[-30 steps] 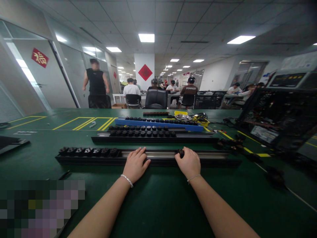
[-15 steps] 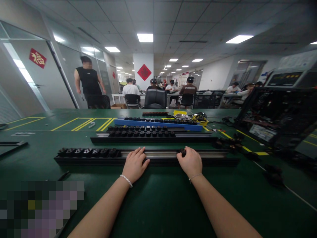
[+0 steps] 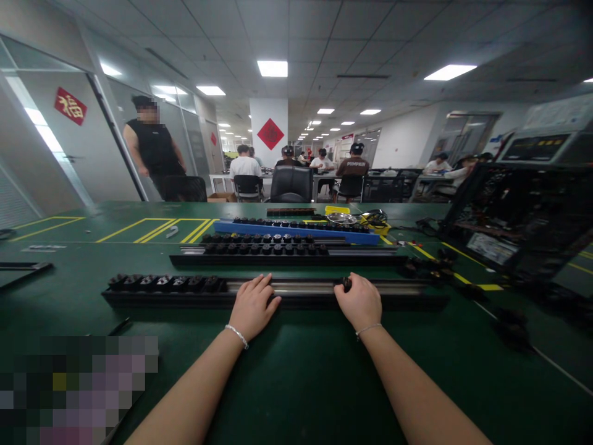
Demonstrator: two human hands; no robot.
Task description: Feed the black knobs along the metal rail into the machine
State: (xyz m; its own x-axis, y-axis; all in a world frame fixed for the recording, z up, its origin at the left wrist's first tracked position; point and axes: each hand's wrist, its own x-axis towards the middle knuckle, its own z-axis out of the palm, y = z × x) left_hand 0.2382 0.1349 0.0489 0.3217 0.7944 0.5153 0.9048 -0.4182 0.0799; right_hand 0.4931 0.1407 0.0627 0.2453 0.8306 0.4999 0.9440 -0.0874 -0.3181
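Observation:
A long black track rail (image 3: pixel 296 301) lies across the green table in front of me, with a pale metallic channel along its top. Several black socket modules (image 3: pixel 162 283) sit in a row at its left end. My left hand (image 3: pixel 254 304) rests on the rail's middle, just right of that row, its fingers laid flat over the top and the thumb apart. Farther right, my right hand (image 3: pixel 359 301) is closed on a small black socket module (image 3: pixel 346 283) at the channel. The fingers partly cover this module, and I cannot tell whether it is seated.
Behind stand more rails with modules, one black (image 3: pixel 287 259) and one blue (image 3: pixel 296 232). Loose black modules (image 3: pixel 430 269) lie to the right, near a metal dish (image 3: pixel 341 219) and a dark open-framed machine (image 3: pixel 504 210). A person (image 3: pixel 155 148) stands beyond the table at left.
My right hand has shifted slightly right along the rail with the module. My left hand stays in place. The standing person has moved a little left.

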